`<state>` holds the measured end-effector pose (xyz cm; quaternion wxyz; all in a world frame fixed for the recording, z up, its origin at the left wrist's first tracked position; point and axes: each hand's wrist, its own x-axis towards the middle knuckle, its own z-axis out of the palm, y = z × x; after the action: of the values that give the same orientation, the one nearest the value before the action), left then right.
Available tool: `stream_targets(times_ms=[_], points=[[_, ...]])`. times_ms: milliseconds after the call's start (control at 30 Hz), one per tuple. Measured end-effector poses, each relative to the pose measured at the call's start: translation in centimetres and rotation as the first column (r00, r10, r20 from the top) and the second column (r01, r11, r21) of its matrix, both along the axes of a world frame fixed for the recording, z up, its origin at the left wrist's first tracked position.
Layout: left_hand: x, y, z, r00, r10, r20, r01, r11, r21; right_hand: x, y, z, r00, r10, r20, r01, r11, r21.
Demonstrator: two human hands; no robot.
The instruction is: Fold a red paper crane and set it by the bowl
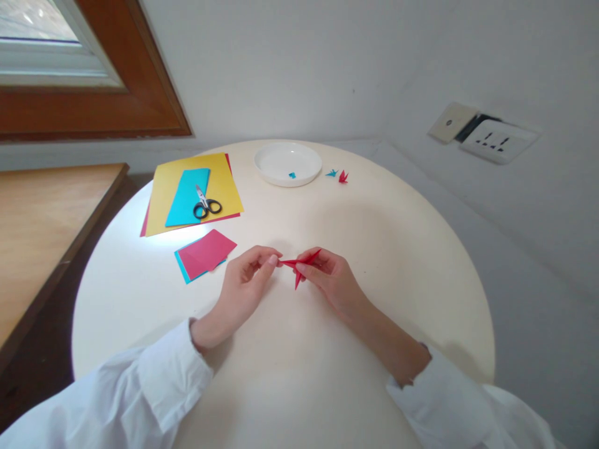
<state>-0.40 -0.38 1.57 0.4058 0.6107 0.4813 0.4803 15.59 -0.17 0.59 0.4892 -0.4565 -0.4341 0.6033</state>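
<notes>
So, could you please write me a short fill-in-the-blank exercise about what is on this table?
1. The left hand and right hand pinch a folded paper piece coloured ____.
2. The scissors lie on a blue sheet atop ____ paper.
3. The white plate holds one tiny scrap coloured ____.
Missing words: red; yellow; blue.

red paper [302, 260] partly behind fingers [314, 273], window [42, 43] cropped
</notes>
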Motion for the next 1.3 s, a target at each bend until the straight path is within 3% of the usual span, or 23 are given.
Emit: stream_targets(times_ms=[267,633,900,1133,1300], points=[[-0.24,0.20,-0.82,0.995,-0.030,-0.090,0.035,0.998,0.058,0.00,0.03,0.18,0.999,-0.014,-0.032,0.012,0.999,-0.036],[-0.22,0.26,-0.64,0.996,-0.004,-0.088,0.010,0.998,0.063,-0.10,-0.07,-0.45,0.999,0.041,0.003,-0.041,0.999,0.035],[0.20,0.11,-0.96,0.993,-0.093,0.076,0.101,0.989,-0.107,-0.25,-0.29,-0.30,0.992,-0.025,0.127,0.000,0.980,0.198],[0.27,0.03,-0.42,0.994,-0.093,0.061,0.098,0.991,-0.090,-0.06,-0.64,-0.35,0.980,-0.022,0.197,-0.053,0.927,0.371],[0.18,0.01,-0.38,0.996,-0.079,0.046,0.083,0.992,-0.091,0.10,-0.60,-0.34,0.980,0.023,0.200,-0.093,0.933,0.349]])
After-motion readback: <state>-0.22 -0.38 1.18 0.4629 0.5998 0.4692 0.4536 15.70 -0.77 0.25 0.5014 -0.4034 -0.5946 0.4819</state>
